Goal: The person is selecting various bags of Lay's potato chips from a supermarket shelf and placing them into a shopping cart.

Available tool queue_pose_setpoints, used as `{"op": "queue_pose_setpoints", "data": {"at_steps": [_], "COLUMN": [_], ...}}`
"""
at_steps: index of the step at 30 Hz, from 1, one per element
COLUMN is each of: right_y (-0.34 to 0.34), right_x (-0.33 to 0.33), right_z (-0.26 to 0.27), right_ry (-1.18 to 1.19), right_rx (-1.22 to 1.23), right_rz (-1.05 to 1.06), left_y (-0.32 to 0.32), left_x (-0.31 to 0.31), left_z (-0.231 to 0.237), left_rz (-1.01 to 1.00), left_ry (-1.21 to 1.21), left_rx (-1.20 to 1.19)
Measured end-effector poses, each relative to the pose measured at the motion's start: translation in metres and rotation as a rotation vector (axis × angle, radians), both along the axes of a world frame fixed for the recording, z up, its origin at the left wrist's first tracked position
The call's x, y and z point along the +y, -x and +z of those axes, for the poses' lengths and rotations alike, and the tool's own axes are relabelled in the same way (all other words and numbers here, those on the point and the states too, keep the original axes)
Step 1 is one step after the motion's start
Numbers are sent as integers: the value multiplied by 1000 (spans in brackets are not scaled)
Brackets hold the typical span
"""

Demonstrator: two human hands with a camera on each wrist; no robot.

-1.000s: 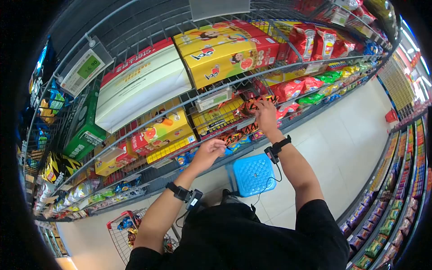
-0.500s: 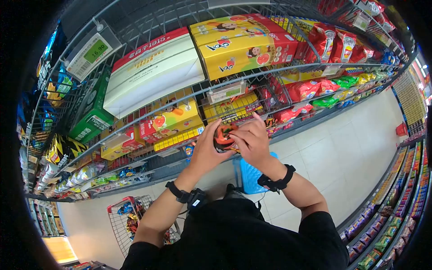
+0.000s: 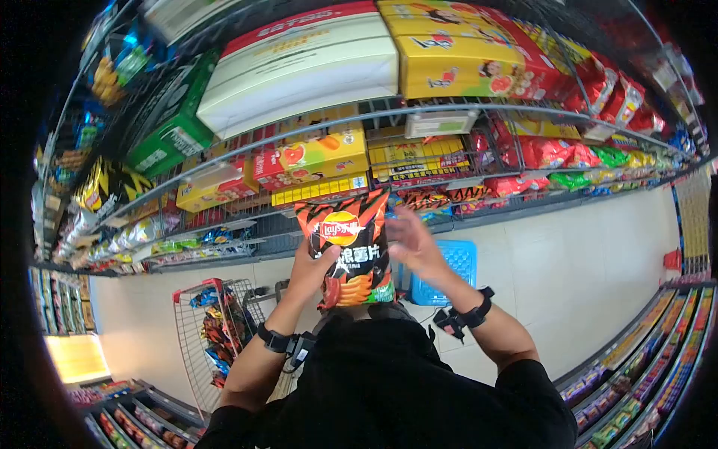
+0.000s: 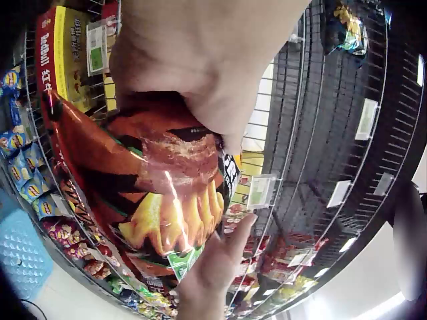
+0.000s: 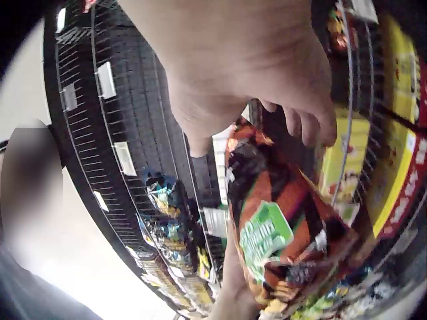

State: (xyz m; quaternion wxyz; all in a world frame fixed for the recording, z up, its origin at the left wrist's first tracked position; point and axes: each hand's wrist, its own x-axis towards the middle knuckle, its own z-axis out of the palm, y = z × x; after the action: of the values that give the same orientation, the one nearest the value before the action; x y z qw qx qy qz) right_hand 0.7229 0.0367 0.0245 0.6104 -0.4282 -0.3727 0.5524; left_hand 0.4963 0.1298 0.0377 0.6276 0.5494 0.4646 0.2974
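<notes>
In the head view a black and orange-red Lay's chip bag (image 3: pixel 353 258) stands upright, its printed front toward me. My left hand (image 3: pixel 308 271) holds it by the left side, thumb across the front and the other fingers hidden behind. Beside the bag's right edge is my right hand (image 3: pixel 415 247), blurred, with its fingers spread and relaxed. The left wrist view shows the bag (image 4: pixel 160 180) under my left hand (image 4: pixel 193 67), its bacon and potato wedge picture outward. From the right wrist the bag (image 5: pixel 280 227) appears edge-on below my loosely bent right hand (image 5: pixel 253 80).
Wire shelves ahead carry a white carton (image 3: pixel 299 71), yellow drink boxes (image 3: pixel 464 56), a green box (image 3: pixel 176 120) and red snack bags (image 3: pixel 557 152). A blue plastic stool (image 3: pixel 446 273) stands on the floor near the shelf. At lower left is a shopping cart (image 3: pixel 183 329) with snack bags inside.
The right hand has brought a chip bag from the shelf to the left hand. The bag was turned upright, front toward me, and the right hand has come away from it. The view has shifted leftward.
</notes>
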Motion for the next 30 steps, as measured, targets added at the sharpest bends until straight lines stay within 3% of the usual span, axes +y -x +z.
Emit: {"op": "queue_pose_setpoints", "data": {"at_steps": [7,9,11,13,17,26,28,29,30], "right_y": [99,124,148,175,230,314,332,340,347], "right_x": [6,3,-4,-8,-25,-23,-16,-13,-10], "right_z": [-1,-6,-13,-22,-24,-32,-34,-34,-35], "right_ry": [157,213,253,301,424,427,407,391,373], "right_rx": [-143,-1,0,13,55,42,17,-1,-26], "right_rz": [161,183,241,273,331,351,307,270,243], "left_y": [70,98,125,149,200,280,291,302,318], "left_x": [-37,-55,-71,-84,-108,-121,-115,-115,-115], "left_z": [4,4,-5,-6,-27,-72,-77,-79,-63], "left_rz": [41,60,94,168,310,432,639,634,498], "left_ry": [-15,38,26,172,195,208,-100,-102,-186], "left_rx": [-121,-170,-169,-197,-213,-373,-192,-201,-19]}}
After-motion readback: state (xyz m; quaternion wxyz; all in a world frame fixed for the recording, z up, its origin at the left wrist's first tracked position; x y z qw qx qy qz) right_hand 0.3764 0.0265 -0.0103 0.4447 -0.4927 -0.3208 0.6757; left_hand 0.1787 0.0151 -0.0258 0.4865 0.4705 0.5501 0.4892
